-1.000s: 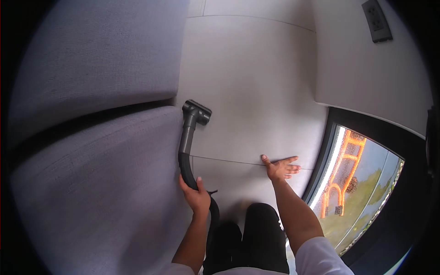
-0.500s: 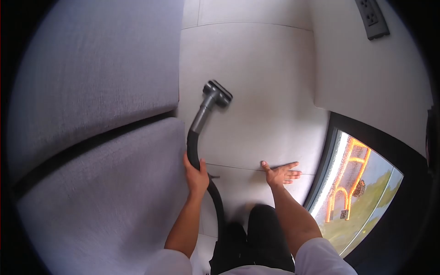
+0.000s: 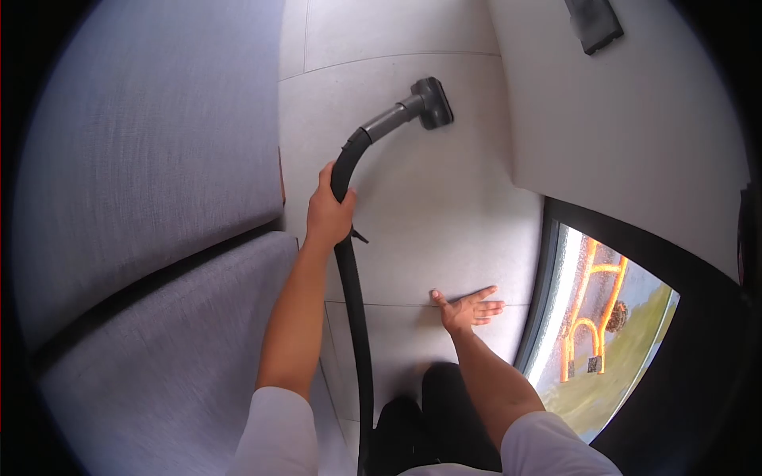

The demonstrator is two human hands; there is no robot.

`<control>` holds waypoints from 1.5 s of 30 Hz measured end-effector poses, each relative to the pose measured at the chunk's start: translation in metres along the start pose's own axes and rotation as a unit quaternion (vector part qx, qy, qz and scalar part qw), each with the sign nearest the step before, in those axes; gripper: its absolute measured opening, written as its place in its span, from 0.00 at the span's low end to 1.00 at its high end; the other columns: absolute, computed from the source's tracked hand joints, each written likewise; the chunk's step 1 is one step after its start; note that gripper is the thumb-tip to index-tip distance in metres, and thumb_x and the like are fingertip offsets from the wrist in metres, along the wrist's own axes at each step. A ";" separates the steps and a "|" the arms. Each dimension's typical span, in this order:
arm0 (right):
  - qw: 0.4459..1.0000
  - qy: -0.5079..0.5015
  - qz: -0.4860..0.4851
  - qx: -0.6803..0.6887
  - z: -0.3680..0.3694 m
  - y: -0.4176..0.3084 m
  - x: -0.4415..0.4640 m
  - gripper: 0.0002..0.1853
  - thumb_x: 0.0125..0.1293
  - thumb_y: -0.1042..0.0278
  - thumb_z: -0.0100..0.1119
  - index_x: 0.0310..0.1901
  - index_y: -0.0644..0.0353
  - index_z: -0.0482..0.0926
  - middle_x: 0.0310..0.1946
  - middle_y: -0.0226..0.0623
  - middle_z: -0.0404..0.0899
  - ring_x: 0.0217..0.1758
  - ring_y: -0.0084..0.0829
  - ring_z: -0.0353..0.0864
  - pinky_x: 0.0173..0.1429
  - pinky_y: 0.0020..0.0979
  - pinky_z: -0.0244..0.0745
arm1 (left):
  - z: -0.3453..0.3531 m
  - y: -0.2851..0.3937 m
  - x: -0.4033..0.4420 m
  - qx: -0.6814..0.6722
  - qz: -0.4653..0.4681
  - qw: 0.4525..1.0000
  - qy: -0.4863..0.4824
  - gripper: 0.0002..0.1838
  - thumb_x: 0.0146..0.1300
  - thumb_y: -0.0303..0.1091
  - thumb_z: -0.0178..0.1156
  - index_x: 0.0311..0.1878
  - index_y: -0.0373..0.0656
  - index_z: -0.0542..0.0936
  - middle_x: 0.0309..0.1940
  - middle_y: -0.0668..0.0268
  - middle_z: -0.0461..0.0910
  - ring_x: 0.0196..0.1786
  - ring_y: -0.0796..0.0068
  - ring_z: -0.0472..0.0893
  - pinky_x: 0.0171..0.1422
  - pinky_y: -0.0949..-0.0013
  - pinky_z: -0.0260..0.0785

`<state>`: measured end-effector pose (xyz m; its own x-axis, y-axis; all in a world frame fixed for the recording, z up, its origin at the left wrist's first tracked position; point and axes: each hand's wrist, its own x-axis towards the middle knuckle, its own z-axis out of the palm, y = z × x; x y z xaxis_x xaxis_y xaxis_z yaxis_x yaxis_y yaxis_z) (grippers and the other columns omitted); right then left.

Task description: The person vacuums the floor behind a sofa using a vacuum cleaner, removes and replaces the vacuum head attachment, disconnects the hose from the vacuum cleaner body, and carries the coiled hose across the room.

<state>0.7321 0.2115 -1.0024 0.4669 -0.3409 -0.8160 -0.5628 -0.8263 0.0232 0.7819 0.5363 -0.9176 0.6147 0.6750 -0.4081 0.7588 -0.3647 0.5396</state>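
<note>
My left hand point(image 3: 330, 210) is wrapped round the curved black handle of a vacuum hose point(image 3: 357, 333). From that handle a grey tube leads up and right to a dark T-shaped vacuum head point(image 3: 432, 103), which is over the light tiled floor point(image 3: 429, 190). The hose runs down from my hand past my legs. My right hand point(image 3: 467, 311), fingers spread and holding nothing, is low over the floor near the window; whether its palm touches the tiles I cannot tell.
Grey upholstered seats point(image 3: 159, 119) fill the left side, with a dark gap between two sections. At right stand a white wall point(image 3: 603, 127) with a dark outlet point(image 3: 594, 25) and a black-framed window point(image 3: 548, 293) showing orange shapes outside.
My left hand has moved up and forward with the hose handle. The vacuum head has swung from beside the seat up and right across the floor. My right hand stays spread in nearly the same place.
</note>
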 end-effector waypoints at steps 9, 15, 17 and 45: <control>1.000 -0.001 -0.026 -0.016 0.001 0.003 0.001 0.87 0.44 0.29 0.80 0.76 0.64 0.11 0.73 0.80 0.05 0.78 0.72 0.01 0.78 0.71 0.15 | 0.030 0.037 0.058 0.042 0.094 0.970 0.220 0.37 0.68 0.36 0.64 0.76 0.43 0.60 0.48 0.46 0.83 0.46 0.47 0.85 0.56 0.51 0.76; 1.000 -0.010 -0.028 -0.006 -0.002 0.001 0.004 0.86 0.46 0.29 0.79 0.75 0.65 0.11 0.72 0.80 0.05 0.78 0.71 0.01 0.78 0.70 0.15 | 0.027 0.091 0.049 0.021 0.113 0.993 -0.036 0.35 0.66 0.35 0.63 0.75 0.51 0.63 0.50 0.45 0.83 0.52 0.42 0.83 0.58 0.50 0.73; 0.999 -0.007 -0.033 -0.012 -0.003 0.003 0.000 0.86 0.46 0.29 0.79 0.75 0.66 0.12 0.72 0.80 0.05 0.78 0.71 0.01 0.78 0.70 0.15 | 0.017 0.087 0.045 0.026 0.095 0.992 -0.085 0.35 0.66 0.35 0.63 0.75 0.50 0.63 0.48 0.45 0.83 0.51 0.42 0.84 0.57 0.50 0.73; 0.948 0.028 -0.238 -0.210 0.042 0.010 0.057 0.71 0.39 0.09 0.46 0.71 0.67 0.44 0.66 0.74 0.42 0.71 0.70 0.42 0.75 0.73 0.45 | 0.003 -0.094 -0.429 -0.003 -0.310 0.948 0.070 0.35 0.69 0.42 0.62 0.77 0.51 0.61 0.55 0.50 0.80 0.55 0.45 0.82 0.60 0.47 0.76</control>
<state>0.7247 0.2028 -1.0727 0.6417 0.1024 -0.7601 0.0374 -0.9940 -0.1023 0.4478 0.2794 -0.7956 0.0156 0.8375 -0.5463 0.9631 0.1342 0.2332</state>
